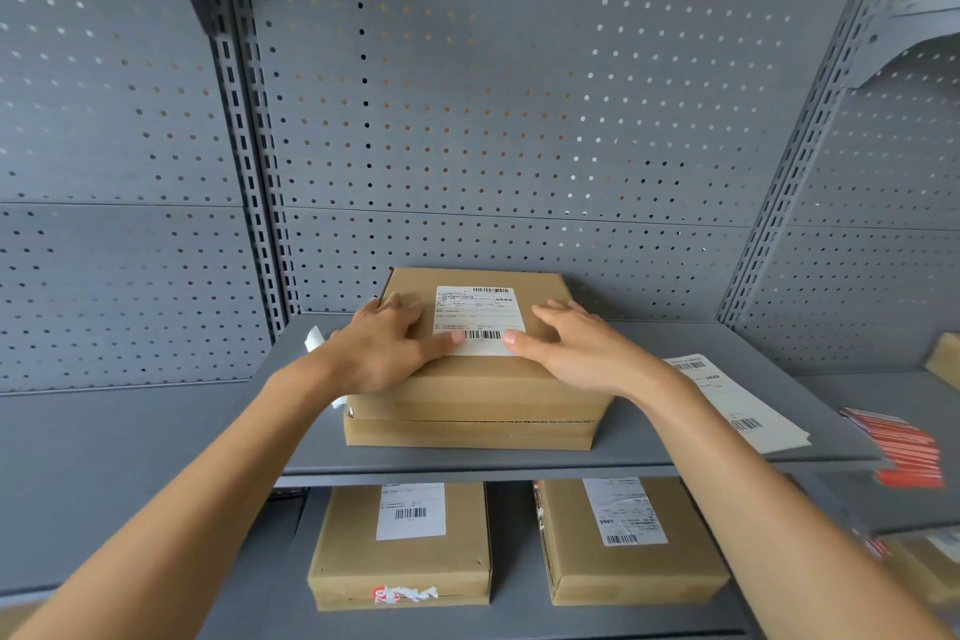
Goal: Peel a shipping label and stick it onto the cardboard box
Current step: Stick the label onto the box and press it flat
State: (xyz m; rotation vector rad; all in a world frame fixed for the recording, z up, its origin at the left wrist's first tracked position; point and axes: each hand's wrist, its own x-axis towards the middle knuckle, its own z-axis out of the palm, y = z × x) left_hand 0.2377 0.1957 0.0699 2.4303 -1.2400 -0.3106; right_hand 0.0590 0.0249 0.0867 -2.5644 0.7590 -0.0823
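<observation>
A brown cardboard box [475, 390] sits on a grey metal shelf [649, 452]. A white shipping label [478, 314] with barcodes lies flat on the box's top. My left hand [382, 346] rests palm down on the top left of the box, its thumb tip touching the label's lower left edge. My right hand [579, 346] lies flat on the top right, its thumb tip at the label's lower right corner. Both hands have spread fingers and hold nothing.
A stack of label sheets [727, 400] lies on the shelf to the right of the box, red cards [909, 447] beyond it. A white paper scrap [315, 339] sits behind my left wrist. Two labelled boxes [405, 543] [631, 538] stand on the shelf below. A perforated grey back panel [519, 120] rises behind.
</observation>
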